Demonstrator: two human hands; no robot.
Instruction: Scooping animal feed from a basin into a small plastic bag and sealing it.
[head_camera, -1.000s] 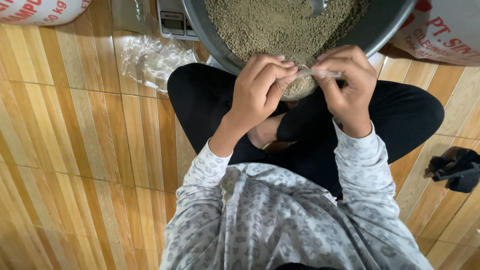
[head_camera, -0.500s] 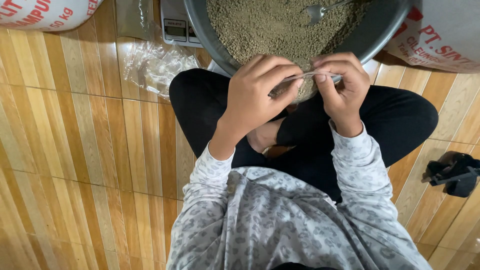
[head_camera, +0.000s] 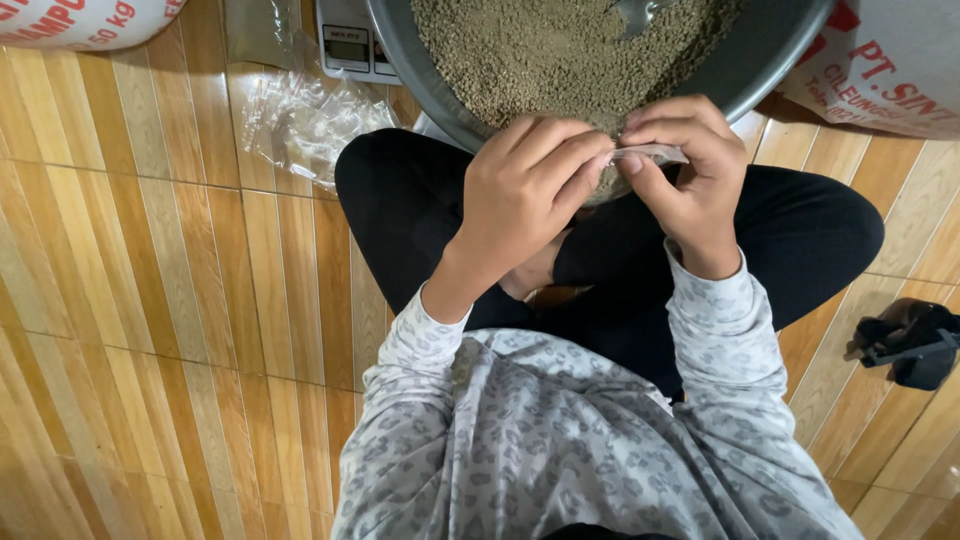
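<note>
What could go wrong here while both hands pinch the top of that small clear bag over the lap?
The left hand and right hand grip only the top edge of the small clear bag; if it slips, it may spill granules onto the black trousers. The grey basin of granules overhangs the knees, so a knee shift could tip it.

Home floor workspace, wood-look tiles (head_camera: 150, 300), printed sacks (head_camera: 880, 70), scale (head_camera: 350, 45), pellet basin (head_camera: 770, 60)

Your left hand (head_camera: 525, 195) and right hand (head_camera: 685, 180) pinching the top of a small clear bag (head_camera: 640, 160) of pellets, over your crossed legs, grey basin (head_camera: 775, 55) of brown pellets just ahead, empty plastic bags (head_camera: 310, 115) and scale (head_camera: 350, 40) on the wooden floor (head_camera: 150, 300).
</note>
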